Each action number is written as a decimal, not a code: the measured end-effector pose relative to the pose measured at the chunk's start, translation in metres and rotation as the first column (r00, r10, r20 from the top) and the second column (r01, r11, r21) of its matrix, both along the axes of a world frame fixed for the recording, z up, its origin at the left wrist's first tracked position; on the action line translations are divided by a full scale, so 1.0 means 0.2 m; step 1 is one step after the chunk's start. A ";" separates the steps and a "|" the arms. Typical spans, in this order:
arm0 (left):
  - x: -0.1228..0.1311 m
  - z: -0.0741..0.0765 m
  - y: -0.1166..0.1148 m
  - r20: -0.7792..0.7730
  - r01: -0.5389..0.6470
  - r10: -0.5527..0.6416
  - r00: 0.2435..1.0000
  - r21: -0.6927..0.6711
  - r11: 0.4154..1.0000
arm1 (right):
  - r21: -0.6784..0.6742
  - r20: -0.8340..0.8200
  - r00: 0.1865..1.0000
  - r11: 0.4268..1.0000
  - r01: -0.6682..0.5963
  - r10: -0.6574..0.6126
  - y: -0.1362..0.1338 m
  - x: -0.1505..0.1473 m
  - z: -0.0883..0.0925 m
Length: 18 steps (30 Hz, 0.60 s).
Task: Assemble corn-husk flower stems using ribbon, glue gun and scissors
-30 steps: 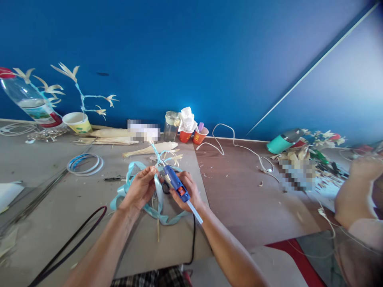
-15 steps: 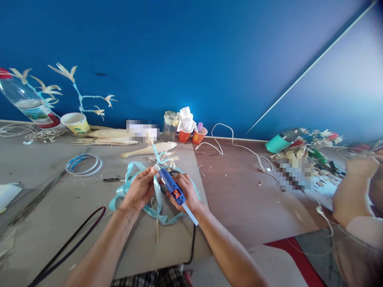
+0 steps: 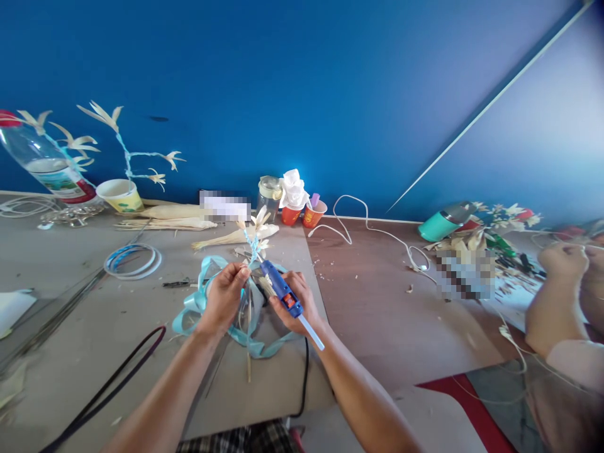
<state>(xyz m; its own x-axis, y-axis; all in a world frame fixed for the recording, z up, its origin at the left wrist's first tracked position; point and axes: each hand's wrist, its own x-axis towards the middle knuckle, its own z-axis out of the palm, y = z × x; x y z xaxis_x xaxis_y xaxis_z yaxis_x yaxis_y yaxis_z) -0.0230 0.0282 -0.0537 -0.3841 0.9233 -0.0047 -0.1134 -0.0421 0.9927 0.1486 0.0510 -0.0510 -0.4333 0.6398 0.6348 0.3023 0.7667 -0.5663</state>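
Left hand [image 3: 230,290] pinches husk-flower stem [image 3: 254,246], right hand [image 3: 299,301] grips glue gun [image 3: 282,289]; wrapping looks partway, top bound, blue ribbon [image 3: 192,302] loose.

Craft workshop, by the look of it: shared worktable [image 3: 377,314] against a blue wall [image 3: 283,94]. Signs: hot glue gun [image 3: 283,289] in right hand [image 3: 298,301]; ribbon-wrapped flower stem [image 3: 254,246] pinched in left hand [image 3: 227,292]; loose satin ribbon [image 3: 192,302] under both. Just beyond the hands, dried husk [image 3: 231,238]. Left of them, long thin wires [image 3: 61,309]; farther off, a flower spray [image 3: 127,157] stands in a paper cup [image 3: 125,201]. Well right, another person's arm [image 3: 557,305] near strewn scraps [image 3: 516,286] and white flowers [image 3: 514,217].
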 end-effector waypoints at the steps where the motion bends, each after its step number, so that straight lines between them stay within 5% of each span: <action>1: 0.00 0.00 0.00 -0.042 -0.008 0.008 0.999 -0.003 1.000 | -0.008 -0.012 1.000 1.000 0.012 -0.012 0.00 0.00 0.00; 7: 0.00 0.01 0.00 -0.127 -0.004 0.003 0.992 -0.004 1.000 | -0.008 0.030 0.999 1.000 -0.014 0.014 0.00 -0.01 0.00; 18: 0.00 0.03 -0.02 -0.046 -0.028 0.028 0.999 0.005 1.000 | -0.030 0.025 1.000 1.000 0.005 -0.005 -0.01 -0.01 0.00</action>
